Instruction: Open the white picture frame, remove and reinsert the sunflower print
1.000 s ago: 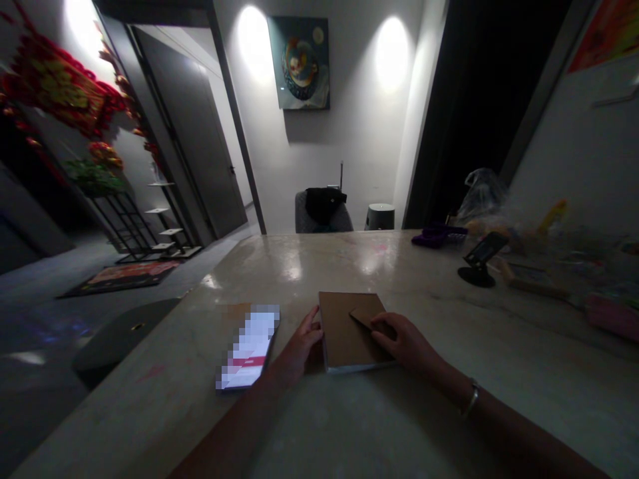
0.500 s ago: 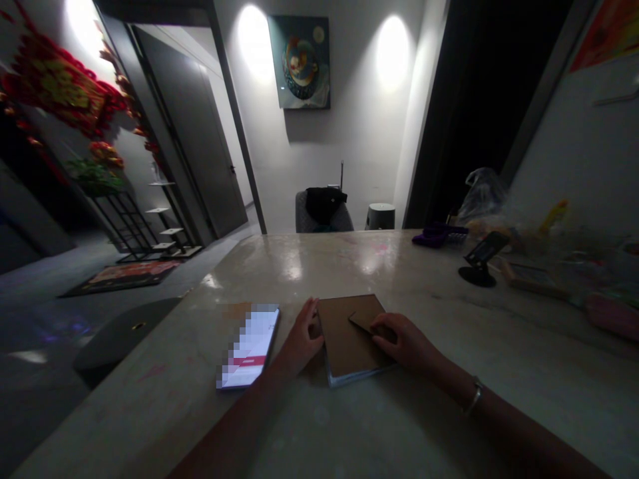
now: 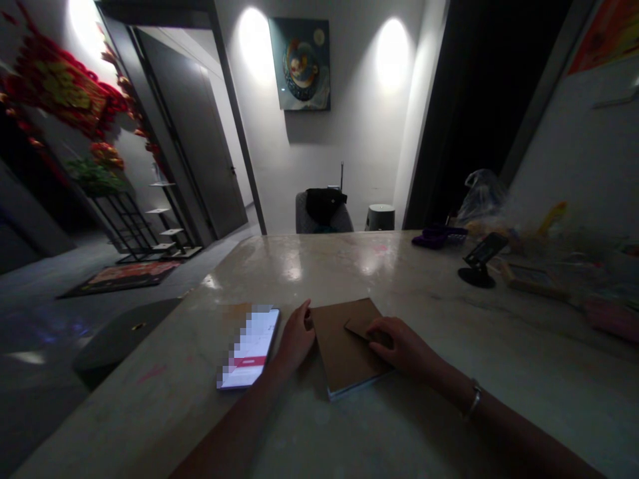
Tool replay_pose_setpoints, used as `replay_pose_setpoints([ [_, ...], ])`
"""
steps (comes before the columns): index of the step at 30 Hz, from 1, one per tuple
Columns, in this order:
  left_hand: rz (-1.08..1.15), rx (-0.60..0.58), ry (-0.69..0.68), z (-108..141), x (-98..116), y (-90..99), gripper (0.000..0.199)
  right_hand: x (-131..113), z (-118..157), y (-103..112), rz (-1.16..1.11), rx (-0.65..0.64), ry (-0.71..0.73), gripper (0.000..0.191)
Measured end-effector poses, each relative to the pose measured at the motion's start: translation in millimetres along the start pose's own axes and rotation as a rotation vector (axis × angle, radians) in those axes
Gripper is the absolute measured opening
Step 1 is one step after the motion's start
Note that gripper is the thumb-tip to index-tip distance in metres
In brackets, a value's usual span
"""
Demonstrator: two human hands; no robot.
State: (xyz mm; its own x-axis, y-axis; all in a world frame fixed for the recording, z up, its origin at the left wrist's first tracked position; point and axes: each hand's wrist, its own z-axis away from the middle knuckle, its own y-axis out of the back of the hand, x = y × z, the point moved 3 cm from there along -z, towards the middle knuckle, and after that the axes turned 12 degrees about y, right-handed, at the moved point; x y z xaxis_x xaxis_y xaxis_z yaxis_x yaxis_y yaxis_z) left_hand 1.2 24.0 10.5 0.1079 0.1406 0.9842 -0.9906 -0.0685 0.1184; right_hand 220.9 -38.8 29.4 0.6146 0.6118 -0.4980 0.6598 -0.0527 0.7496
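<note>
A brown-covered notebook lies at a slant on the table in front of me, with pale page edges along its near side. My left hand rests on the table against the notebook's left edge, its fingers stretched forward. Over the right part of the cover, my right hand pinches a thin dark stick with a short bent tip. The stick's other end is hidden by the fingers, and its exact kind is unclear. To the left of my left hand lies a lit phone, its screen partly pixelated.
The pale marble table carries a black phone stand, a purple item and a wooden frame on the right. A chair with dark cloth stands beyond, and a dark stool at the left.
The notebook has turned a little, its near edge shifting towards me and its left corner leftward. My left hand has moved slightly left. My right hand and the stick have shifted slightly left and nearer.
</note>
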Motion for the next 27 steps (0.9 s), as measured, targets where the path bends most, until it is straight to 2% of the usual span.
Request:
replay_pose_setpoints([
  [3, 0.030, 0.030, -0.021, 1.8, 1.3, 1.1, 0.054, -1.2, 0.6, 1.8, -0.005, 0.010, 0.005, 0.020],
  [6, -0.093, 0.068, -0.088, 5.2, 3.4, 2.3, 0.052, -0.8, 0.5, 2.3, -0.020, 0.025, -0.005, 0.020],
  [12, -0.142, 0.041, -0.142, 17.5, 0.3, 5.9, 0.047, 11.7, -0.1, -3.0, -0.122, 0.133, -0.133, 0.025],
  [14, -0.299, 0.028, -0.142, 22.2, -0.4, 4.0, 0.050, 18.3, -0.6, -3.5, -0.198, 0.179, -0.205, 0.027],
  [16, -0.556, 0.030, -0.115, 25.5, -0.3, 0.6, 0.047, 23.6, -1.4, -2.3, -0.274, 0.221, -0.260, 0.027],
  [20, -0.981, 0.007, -0.138, 28.9, 4.9, -6.5, 0.048, 26.8, -2.6, 2.6, -0.362, 0.291, -0.290, 0.026],
  [24, -1.093, -0.015, -0.171, 30.8, 9.0, -7.3, 0.051, 26.1, -2.0, 5.1, -0.463, 0.342, -0.319, 0.028],
  [27, -1.112, -0.023, -0.190, 30.3, 6.6, -5.8, 0.051, 31.5, 0.2, 5.5, -0.639, 0.445, -0.392, 0.031],
])
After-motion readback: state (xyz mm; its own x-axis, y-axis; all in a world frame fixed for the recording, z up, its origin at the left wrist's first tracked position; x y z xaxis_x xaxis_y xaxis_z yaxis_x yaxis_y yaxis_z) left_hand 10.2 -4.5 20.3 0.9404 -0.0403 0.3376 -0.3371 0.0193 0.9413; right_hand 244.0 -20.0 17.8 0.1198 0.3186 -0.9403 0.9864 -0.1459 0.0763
